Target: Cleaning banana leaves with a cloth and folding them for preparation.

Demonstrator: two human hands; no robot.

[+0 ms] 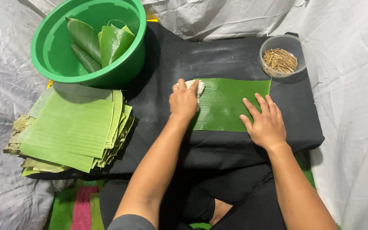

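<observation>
A rectangular green banana leaf (226,102) lies flat on a black cloth-covered surface (218,59). My left hand (183,102) presses a small white cloth (200,87) onto the leaf's left end, fingers closed over it. My right hand (265,121) rests flat on the leaf's lower right part, fingers spread, holding nothing.
A green plastic basin (52,55) with several curled leaf pieces stands at the back left. A stack of cut banana leaves (71,127) lies at the left. A clear bowl (300,47) of small thin sticks sits at the back right. White sheeting (354,106) surrounds everything.
</observation>
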